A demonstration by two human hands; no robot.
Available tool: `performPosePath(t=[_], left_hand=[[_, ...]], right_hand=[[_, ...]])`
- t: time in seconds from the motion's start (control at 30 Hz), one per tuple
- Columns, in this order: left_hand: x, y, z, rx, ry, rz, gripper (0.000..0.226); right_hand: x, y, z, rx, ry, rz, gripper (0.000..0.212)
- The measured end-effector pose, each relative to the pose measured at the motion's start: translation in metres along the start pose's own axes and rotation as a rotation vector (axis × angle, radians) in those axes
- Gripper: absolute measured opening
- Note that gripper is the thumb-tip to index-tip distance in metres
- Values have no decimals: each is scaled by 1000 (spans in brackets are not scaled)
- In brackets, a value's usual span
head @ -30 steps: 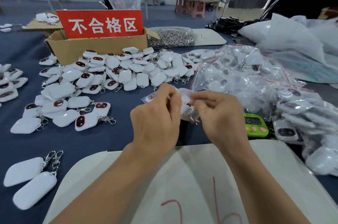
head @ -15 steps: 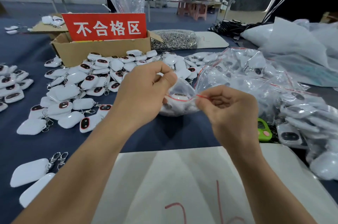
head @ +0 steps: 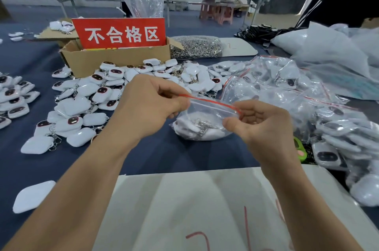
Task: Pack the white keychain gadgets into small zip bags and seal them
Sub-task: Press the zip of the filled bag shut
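A small clear zip bag (head: 202, 121) with a red zip strip hangs between my hands above the dark blue table. White keychain gadgets with metal clasps lie inside it. My left hand (head: 149, 105) pinches the left end of the red strip. My right hand (head: 258, 121) pinches the right end, fingers curled. The strip runs stretched between them. A heap of loose white gadgets (head: 86, 103) covers the table to the left and behind. Filled zip bags (head: 287, 91) are piled on the right.
A cardboard box (head: 114, 60) with a red sign stands behind the heap, a bag of metal clasps (head: 196, 47) beside it. A white sheet (head: 205, 209) lies at the near edge. A green timer (head: 299, 149) peeks out by the right pile. Large plastic sacks (head: 328, 50) sit far right.
My hands have moved apart along the red strip, stretching the bag's mouth wider between them. The bag hangs lower and fuller in view than a second ago.
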State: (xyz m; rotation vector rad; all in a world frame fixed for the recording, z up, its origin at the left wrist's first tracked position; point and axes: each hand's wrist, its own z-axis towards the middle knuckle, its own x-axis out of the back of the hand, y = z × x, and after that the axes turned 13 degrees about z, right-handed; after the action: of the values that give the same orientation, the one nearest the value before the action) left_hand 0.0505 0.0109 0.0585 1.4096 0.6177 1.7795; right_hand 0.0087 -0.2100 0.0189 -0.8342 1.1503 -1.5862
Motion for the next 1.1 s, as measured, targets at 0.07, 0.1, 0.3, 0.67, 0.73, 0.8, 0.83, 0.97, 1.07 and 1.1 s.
performPosePath(t=[0.07, 0.1, 0.3, 0.67, 0.73, 0.8, 0.83, 0.97, 1.07, 1.1], left_hand=[[2, -2, 1, 5, -14, -28, 28], [4, -3, 1, 2, -59, -39, 26], [5, -5, -2, -4, -158, -2, 18], [7, -12, 2, 21, 140, 38, 28], [4, -13, 3, 45, 149, 14, 26], [1, -13, 4, 55, 125, -46, 26], [0, -13, 4, 55, 105, -82, 28], [0, -14, 3, 53, 78, -160, 23], [1, -13, 2, 49, 107, -220, 18], [3, -11, 1, 38, 121, -227, 19]], right_hand=[[1, 0, 0, -86, 6, 113, 22], [2, 0, 1, -112, 16, 152, 23], [2, -3, 2, -18, 35, 246, 35], [10, -8, 3, 2, -88, 215, 23], [7, -8, 1, -125, -241, 239, 26], [3, -5, -1, -156, -282, 196, 33], [1, -3, -2, -140, -251, 160, 34], [-11, 1, -3, -106, -68, 211, 15], [-13, 0, -2, -63, 19, 246, 22], [-12, -2, -2, -39, 36, 261, 23]])
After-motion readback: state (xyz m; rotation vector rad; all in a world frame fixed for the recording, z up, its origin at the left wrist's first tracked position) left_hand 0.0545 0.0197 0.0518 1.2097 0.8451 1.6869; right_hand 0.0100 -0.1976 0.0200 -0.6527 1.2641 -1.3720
